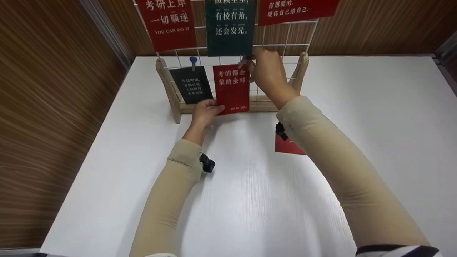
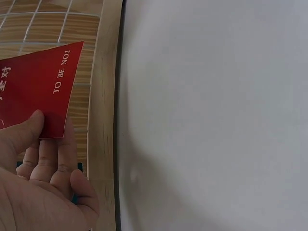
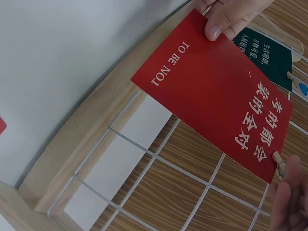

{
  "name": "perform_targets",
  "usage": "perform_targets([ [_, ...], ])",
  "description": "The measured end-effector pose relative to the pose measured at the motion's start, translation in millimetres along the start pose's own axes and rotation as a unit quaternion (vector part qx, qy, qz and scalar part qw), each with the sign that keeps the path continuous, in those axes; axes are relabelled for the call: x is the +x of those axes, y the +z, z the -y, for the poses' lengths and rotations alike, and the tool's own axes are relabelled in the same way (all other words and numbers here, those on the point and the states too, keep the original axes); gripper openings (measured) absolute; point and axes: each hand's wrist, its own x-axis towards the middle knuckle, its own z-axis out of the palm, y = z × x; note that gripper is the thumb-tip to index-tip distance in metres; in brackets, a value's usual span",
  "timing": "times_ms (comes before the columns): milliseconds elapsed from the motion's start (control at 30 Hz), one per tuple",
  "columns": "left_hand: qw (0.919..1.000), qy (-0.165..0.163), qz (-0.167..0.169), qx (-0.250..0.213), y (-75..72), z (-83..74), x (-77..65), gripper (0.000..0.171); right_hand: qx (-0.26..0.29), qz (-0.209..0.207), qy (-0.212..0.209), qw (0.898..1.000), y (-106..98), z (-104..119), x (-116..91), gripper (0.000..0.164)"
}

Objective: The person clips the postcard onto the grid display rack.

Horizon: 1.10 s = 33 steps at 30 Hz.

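A red card [image 1: 232,91] with white lettering stands against the white wire grid [image 3: 192,192]. My left hand [image 1: 205,113] pinches its lower left corner, thumb on the printed face and fingers behind, as the left wrist view shows. At the card's upper right corner, my right hand [image 1: 267,71] holds a small wooden clothespin [image 3: 279,163], whose tip meets the card's edge. To the left hangs a dark green card [image 1: 192,85], held by a wooden clothespin with a blue heart [image 1: 193,60].
The grid stands in a wooden frame [image 1: 264,106] on a white table [image 1: 235,200]. Higher up hang a red card [image 1: 169,25], a larger green card [image 1: 230,32] and another red card [image 1: 296,10]. One more red card [image 1: 287,146] lies partly under the right forearm.
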Motion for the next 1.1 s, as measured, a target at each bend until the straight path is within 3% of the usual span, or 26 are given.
perform_targets([
  [167, 0.9998, 0.015, -0.002, -0.011, 0.5, 2.3, 1.7, 0.012, 0.041, -0.011, -0.010, 0.999, 4, -6, -4, 0.032],
  [433, 0.9999, -0.012, -0.004, 0.003, 2.5, -2.0, 0.3, 0.015, 0.128, -0.018, 0.003, 0.992, 9, -13, -10, 0.049],
  [600, 0.9999, -0.010, 0.002, 0.011, 2.0, -3.2, -0.9, 0.019, 0.164, -0.018, 0.013, 0.986, 8, -14, -17, 0.066],
  [867, 0.9995, 0.001, 0.001, 0.033, 2.1, -3.6, 1.2, 0.022, 0.169, -0.049, -0.004, 0.984, 5, -20, -30, 0.073],
  [1100, 0.9994, -0.025, 0.011, 0.020, 1.4, -3.4, -1.4, 0.042, 0.169, -0.046, 0.002, 0.984, -2, -29, -42, 0.071],
])
